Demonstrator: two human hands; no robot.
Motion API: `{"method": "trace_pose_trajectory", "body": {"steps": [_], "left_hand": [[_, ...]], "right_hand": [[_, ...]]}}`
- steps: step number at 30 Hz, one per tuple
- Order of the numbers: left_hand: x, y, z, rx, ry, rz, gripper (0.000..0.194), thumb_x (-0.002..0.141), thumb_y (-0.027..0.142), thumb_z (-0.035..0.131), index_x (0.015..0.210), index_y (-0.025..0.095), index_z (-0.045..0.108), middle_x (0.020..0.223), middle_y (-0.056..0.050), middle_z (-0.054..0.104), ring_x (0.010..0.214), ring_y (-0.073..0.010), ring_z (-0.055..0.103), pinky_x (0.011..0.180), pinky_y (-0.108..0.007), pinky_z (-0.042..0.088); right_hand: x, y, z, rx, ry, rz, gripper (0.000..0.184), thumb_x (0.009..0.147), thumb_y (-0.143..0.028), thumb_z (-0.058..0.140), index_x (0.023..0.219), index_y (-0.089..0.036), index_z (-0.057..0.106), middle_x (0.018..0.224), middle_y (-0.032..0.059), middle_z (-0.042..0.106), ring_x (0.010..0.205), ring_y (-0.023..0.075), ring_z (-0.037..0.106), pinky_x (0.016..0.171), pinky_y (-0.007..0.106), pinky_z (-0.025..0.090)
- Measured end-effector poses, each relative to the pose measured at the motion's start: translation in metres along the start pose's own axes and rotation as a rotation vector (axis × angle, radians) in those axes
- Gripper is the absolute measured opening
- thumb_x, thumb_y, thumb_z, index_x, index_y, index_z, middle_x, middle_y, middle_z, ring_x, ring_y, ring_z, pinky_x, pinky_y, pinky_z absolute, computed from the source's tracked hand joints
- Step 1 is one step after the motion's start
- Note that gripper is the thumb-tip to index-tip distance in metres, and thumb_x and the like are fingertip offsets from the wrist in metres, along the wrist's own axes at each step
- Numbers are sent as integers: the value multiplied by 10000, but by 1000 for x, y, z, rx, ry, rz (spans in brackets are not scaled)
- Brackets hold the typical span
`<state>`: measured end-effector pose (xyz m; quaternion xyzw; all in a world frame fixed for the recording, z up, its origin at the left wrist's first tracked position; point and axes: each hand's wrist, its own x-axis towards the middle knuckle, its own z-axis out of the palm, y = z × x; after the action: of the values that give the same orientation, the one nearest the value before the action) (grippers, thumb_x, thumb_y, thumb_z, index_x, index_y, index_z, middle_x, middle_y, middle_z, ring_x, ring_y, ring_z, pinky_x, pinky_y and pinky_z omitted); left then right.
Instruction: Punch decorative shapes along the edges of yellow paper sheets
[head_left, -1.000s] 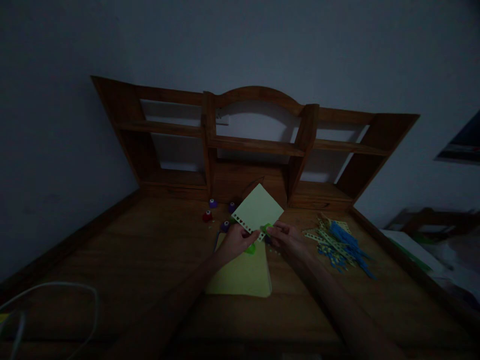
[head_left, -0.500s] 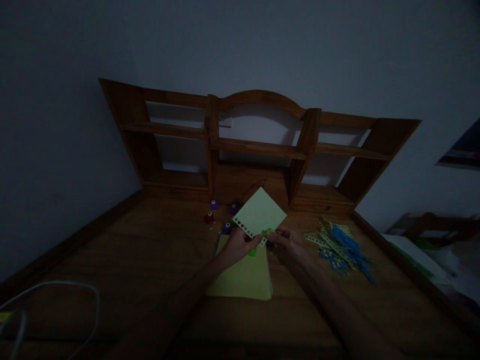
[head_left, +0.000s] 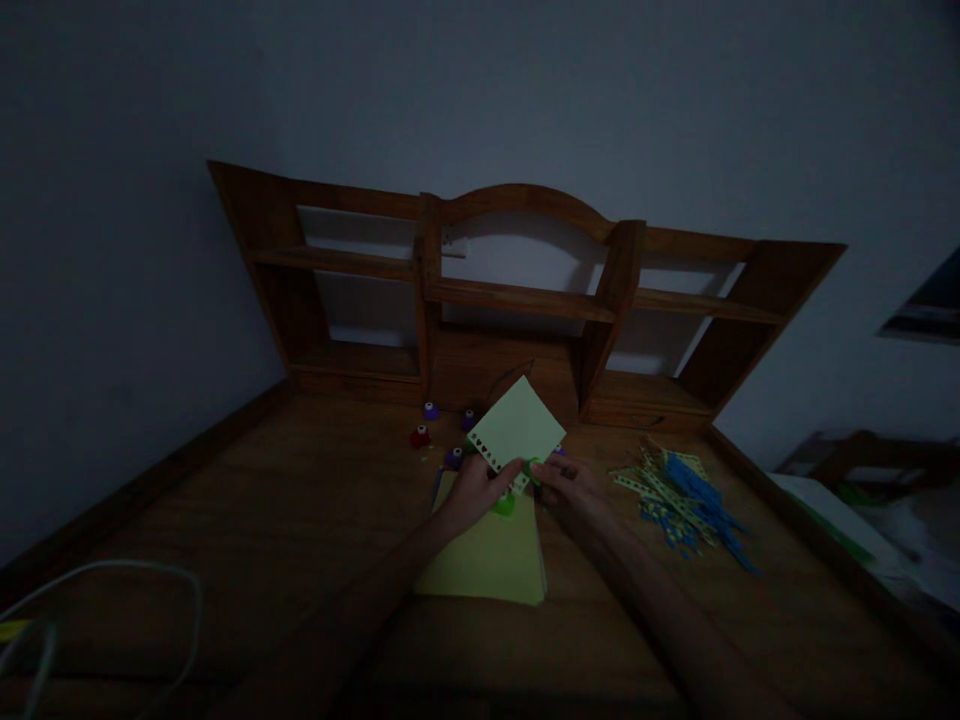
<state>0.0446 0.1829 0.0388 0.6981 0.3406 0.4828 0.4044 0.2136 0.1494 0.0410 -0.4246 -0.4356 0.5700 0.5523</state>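
My left hand (head_left: 478, 490) is closed on the near left edge of a pale yellow-green sheet of paper (head_left: 517, 420), tilted cornerwise above the desk. A row of small punched shapes, some like hearts, runs along that edge. My right hand (head_left: 574, 487) pinches a small bright green craft punch (head_left: 531, 467) at the sheet's lower corner. Its far side is hidden by the fingers. Beneath the hands lies a stack of yellow paper (head_left: 484, 560), with another bright green object (head_left: 504, 505) above it, partly covered by the left thumb; its kind I cannot make out.
Left of the sheet stand a red punch (head_left: 421, 436) and several purple punches (head_left: 430, 411). At right lies a pile of punched yellow strips and blue paper strips (head_left: 697, 490). A wooden shelf unit (head_left: 517, 295) rises behind. A white cable (head_left: 135, 565) loops at lower left.
The sheet has turned slightly and dipped between my hands. The green punch has shifted a little along the near edge, closer to my left thumb. The camera view has drifted slightly.
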Motion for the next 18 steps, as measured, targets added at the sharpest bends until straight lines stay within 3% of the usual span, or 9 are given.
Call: {"method": "trace_pose_trajectory", "body": {"steps": [6,10,18], "left_hand": [[1,-2,-2,-26,95,-21,341,833,378,581,1092,157,613,1097,-87,683,982,-204,632,880,-313,487],[4,-2,-3,-107,164,-13,391,834,377,588,1161,162,579,1192,-94,643,1054,-204,608,933,-320,467],[4,2,-8,-136,195,-95,319,807,411,609,1004,165,650,848,-72,721,857,-222,653,696,-296,523]], "right_hand": [[3,2,-1,19,20,4,295,633,-376,810,808,-174,685,535,-31,555,407,63,379,390,216,253],[2,0,0,30,-10,-5,298,687,-417,764,834,-169,690,653,7,639,403,55,387,390,223,259],[5,-6,0,42,-14,-38,463,773,-644,567,757,-191,663,711,44,688,392,86,436,385,244,334]]}}
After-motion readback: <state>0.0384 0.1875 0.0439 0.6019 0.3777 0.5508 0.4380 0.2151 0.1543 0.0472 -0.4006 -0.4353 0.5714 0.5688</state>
